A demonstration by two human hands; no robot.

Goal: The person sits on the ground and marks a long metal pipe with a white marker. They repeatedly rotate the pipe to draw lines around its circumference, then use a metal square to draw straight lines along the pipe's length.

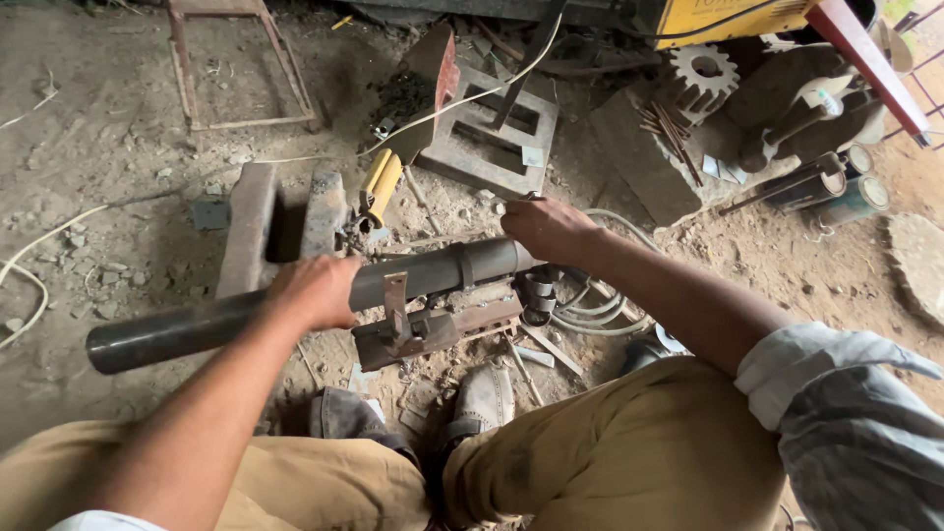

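A long dark steel pipe (177, 334) lies across a rusty metal clamp fixture (433, 329) on the dirt floor, with a wider sleeve (462, 265) at its right part. My left hand (315, 290) grips the pipe near its middle. My right hand (546, 228) rests closed over the pipe's right end. Both my knees in tan trousers fill the bottom of the view, and my shoe (482, 398) sits just below the fixture.
A yellow-handled tool (379, 187) lies behind the pipe beside two steel blocks (251, 226). A rectangular metal frame (497, 128), a gear wheel (700, 77), thin rods (669, 128), coiled hose (600, 315) and a yellow machine (728, 18) crowd the far right. White cable (39, 256) runs at left.
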